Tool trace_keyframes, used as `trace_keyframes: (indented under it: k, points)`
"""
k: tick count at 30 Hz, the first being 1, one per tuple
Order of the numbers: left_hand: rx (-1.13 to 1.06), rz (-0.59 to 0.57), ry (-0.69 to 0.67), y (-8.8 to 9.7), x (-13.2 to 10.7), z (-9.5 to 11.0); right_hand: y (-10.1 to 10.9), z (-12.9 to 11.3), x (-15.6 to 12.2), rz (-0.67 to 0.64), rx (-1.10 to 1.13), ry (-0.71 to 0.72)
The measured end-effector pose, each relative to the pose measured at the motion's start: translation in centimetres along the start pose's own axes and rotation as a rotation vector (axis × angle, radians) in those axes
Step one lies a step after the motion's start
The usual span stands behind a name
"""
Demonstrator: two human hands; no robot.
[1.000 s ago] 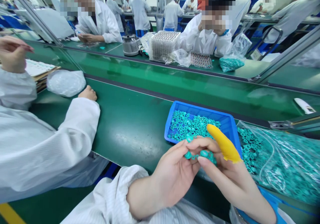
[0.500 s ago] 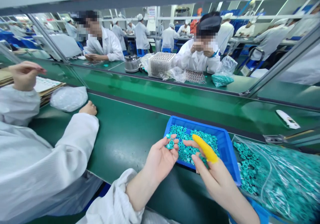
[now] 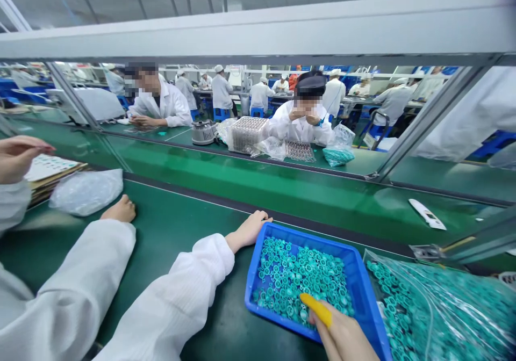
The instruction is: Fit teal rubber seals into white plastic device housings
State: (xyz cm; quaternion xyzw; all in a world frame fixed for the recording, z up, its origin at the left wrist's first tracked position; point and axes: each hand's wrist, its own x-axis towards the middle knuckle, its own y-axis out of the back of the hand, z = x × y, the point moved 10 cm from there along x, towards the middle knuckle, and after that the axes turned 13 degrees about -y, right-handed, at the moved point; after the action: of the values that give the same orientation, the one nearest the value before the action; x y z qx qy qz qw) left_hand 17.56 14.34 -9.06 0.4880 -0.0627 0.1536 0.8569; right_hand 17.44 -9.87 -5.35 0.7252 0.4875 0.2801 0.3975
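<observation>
My left hand (image 3: pixel 250 229) grips the far left corner of a blue plastic tray (image 3: pixel 365 291), its fingers curled around the back of the rim and partly hidden. Small teal rings (image 3: pixel 304 275) lie loose in the tray, a few with round pale caps among them. Over the near side of these rings reaches my right hand (image 3: pixel 341 331), with a yellow finger cot on its index finger. That finger stretches out, apart from the bent fingers beneath it, and no ring shows in its grasp. The tray hides nothing of my right hand, but the picture's bottom edge cuts it off.
Against the tray's right side lies a clear bag (image 3: pixel 455 302) full of teal rings. A co-worker's sleeve (image 3: pixel 88 269) and hands are at left, near a plastic bag (image 3: pixel 86 192). A white handheld device (image 3: pixel 427 214) lies beyond the dark rail. Two co-workers sit opposite.
My left hand has moved from above the tray to its far left corner, and the rings in its palm no longer show. My right hand has come down nearer the rings. The view has tilted up.
</observation>
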Motion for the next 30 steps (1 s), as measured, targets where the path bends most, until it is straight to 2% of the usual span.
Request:
trace_keyframes:
  k: [4, 7, 9, 11, 14, 15, 17, 19, 20, 21, 22, 24, 25, 27, 28, 30]
  points:
    - [0.094, -0.042, -0.073, -0.9, -0.7, 0.3, 1.3, 1.2, 0.4, 0.046, 0.225, -0.170]
    - [0.115, -0.068, -0.119, -1.1, -1.4, 0.6, 2.1, 3.2, 0.5, 0.069, 0.553, -0.390]
    - [0.114, -0.070, -0.136, -0.8, -1.8, 0.7, 2.4, 3.1, 0.4, 0.060, 0.786, -0.449]
    - [0.111, -0.045, -0.126, 0.2, -2.0, 0.8, 3.0, 1.8, 0.4, 0.062, 0.926, -0.400]
    - [0.109, 0.069, -0.055, 3.4, -2.4, 1.6, 4.6, -0.7, -0.4, 0.119, 0.926, -0.253]
    - [0.108, 0.125, -0.022, 4.7, -2.7, 2.4, 5.1, -1.3, -0.8, 0.158, 0.876, -0.201]
    - [0.083, 0.229, 0.031, 6.9, -3.6, 5.3, 6.2, -2.4, -1.6, 0.264, 0.730, -0.105]
    - [-0.060, 0.244, 0.033, 7.4, -4.6, 9.6, 7.1, -3.5, -2.1, 0.370, 0.575, -0.015]
    - [-0.386, 0.187, 0.015, 6.2, -4.9, 12.0, 7.3, -4.3, -2.1, 0.401, 0.502, 0.038]
    - [-0.709, 0.072, -0.009, 4.4, -5.2, 14.9, 7.4, -5.2, -2.0, 0.413, 0.433, 0.100]
    - [-0.956, 0.009, -0.014, 3.2, -5.7, 17.5, 7.3, -6.3, -1.9, 0.413, 0.366, 0.169]
    - [-1.308, -0.007, 0.033, 1.7, -6.3, 20.4, 7.0, -8.0, -1.6, 0.408, 0.240, 0.259]
    - [-1.418, 0.029, 0.085, 1.1, -6.4, 20.7, 7.0, -8.2, -1.5, 0.419, 0.193, 0.265]
    - [-1.549, 0.130, 0.212, 0.1, -6.4, 19.9, 7.5, -7.1, -1.7, 0.467, 0.152, 0.228]
    - [-1.576, 0.179, 0.262, -0.2, -6.4, 19.3, 8.2, -5.7, -1.9, 0.516, 0.156, 0.180]
    - [-1.557, 0.287, 0.318, 0.1, -6.2, 18.0, 9.8, -0.9, -2.6, 0.621, 0.169, 0.029]
